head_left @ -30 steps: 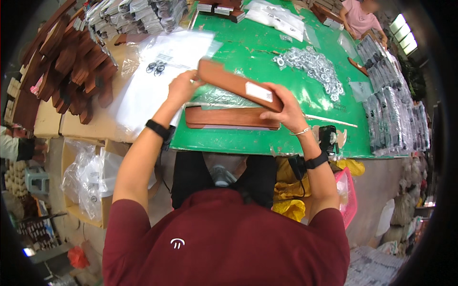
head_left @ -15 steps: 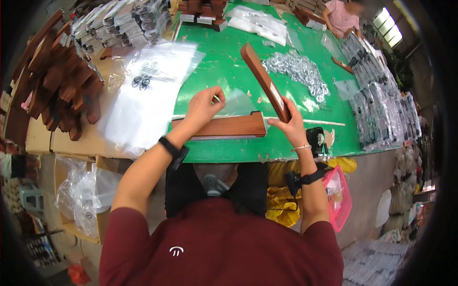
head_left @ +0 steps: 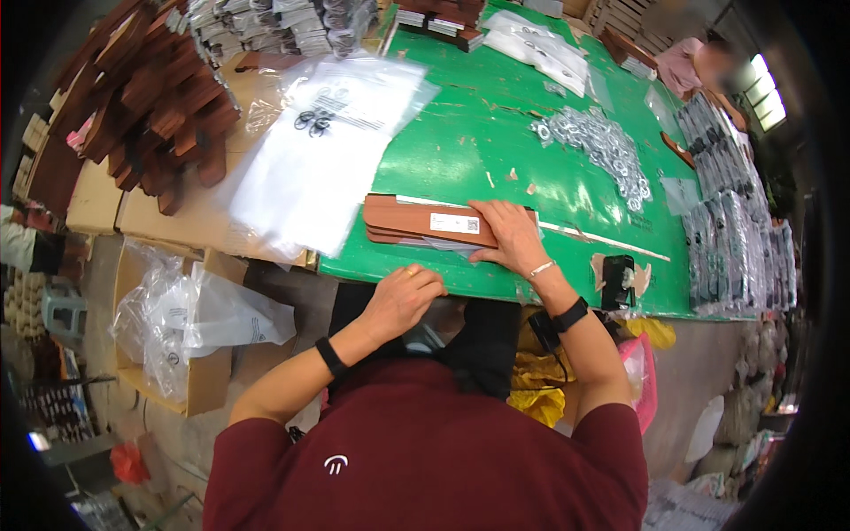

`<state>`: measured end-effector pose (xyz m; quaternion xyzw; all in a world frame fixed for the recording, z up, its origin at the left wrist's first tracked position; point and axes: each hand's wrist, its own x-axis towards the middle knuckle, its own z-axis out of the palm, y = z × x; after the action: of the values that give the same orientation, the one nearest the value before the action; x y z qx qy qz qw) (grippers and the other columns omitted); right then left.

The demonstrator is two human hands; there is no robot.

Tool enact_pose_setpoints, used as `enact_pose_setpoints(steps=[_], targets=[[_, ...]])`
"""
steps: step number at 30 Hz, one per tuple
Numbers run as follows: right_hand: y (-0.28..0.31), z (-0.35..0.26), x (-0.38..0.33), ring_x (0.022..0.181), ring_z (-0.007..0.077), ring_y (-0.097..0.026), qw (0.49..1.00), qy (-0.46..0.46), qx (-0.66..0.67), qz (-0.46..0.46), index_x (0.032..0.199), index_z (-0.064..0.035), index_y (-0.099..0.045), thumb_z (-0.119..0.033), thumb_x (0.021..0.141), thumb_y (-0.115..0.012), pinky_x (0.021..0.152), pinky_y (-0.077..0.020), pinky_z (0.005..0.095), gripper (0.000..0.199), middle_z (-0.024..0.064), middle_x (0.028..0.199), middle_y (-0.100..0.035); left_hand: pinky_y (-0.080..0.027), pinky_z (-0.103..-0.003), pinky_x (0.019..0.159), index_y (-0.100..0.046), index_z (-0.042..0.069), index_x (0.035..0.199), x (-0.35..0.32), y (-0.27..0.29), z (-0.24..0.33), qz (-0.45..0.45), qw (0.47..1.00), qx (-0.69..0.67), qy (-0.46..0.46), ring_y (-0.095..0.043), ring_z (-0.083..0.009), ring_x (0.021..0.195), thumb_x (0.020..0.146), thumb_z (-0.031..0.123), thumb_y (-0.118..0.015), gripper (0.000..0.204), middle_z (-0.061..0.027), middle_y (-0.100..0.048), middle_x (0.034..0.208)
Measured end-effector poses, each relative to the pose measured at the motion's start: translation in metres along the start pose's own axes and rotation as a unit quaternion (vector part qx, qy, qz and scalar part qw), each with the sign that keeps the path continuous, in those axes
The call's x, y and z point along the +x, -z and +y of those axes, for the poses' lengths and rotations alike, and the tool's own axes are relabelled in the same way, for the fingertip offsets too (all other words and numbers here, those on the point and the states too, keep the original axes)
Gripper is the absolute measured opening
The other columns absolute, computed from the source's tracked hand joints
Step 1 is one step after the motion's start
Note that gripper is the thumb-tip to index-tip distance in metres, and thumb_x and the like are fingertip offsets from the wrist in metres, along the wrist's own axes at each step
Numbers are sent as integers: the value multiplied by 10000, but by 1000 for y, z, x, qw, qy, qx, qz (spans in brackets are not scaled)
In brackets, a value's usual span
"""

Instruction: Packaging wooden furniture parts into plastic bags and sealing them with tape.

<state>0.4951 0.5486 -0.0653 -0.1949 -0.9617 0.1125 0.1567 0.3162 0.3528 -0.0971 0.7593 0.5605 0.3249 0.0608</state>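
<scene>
On the green table near its front edge lies a short stack of reddish-brown wooden slats (head_left: 403, 221), with a white label facing up on the top one. My right hand (head_left: 512, 234) closes over the stack's right end, fingers on the far side and thumb on the near side. Just off the table's front edge, my left hand (head_left: 405, 303) is held with its fingers curled in. Whatever may be inside those fingers is hidden. Left of the slats, a pile of clear printed plastic bags (head_left: 305, 177) lies flat, with small black rings on it.
Clear plastic hardware packets (head_left: 598, 146) lie heaped beyond the slats. Wrapped stacks (head_left: 739, 248) line the right side; loose slats (head_left: 164, 106) pile up at left. A cardboard box (head_left: 212, 372) holds plastic film. A black device (head_left: 617, 279) sits at the front edge. Another person (head_left: 682, 66) is far right.
My right hand has lowered the raised slat onto the one on the table, label up. My left hand has drawn back from the table toward me. The view has shifted.
</scene>
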Motion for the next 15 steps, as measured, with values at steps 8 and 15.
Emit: enact_pose_setpoints(steps=[8,15], targets=[[10,21,-19,1070,350,-535,997,-63,-34,-43,1396,-112,-485,-340,647,-856,916,-417,447,867,136,1114,-566,-512,-383,824,-692,68,998,-42,89,-57,189,951,-49,241,-648,-299,925,849,50,-623,165,-106,-692,989],[32,-39,40,1273,350,-507,997,-10,76,14,1436,-104,-473,-283,699,-842,1060,-413,447,843,140,1387,-541,-500,-292,834,-663,29,1170,-105,161,-141,369,836,-59,401,-644,-161,892,945,75,-563,250,-84,-710,1026]])
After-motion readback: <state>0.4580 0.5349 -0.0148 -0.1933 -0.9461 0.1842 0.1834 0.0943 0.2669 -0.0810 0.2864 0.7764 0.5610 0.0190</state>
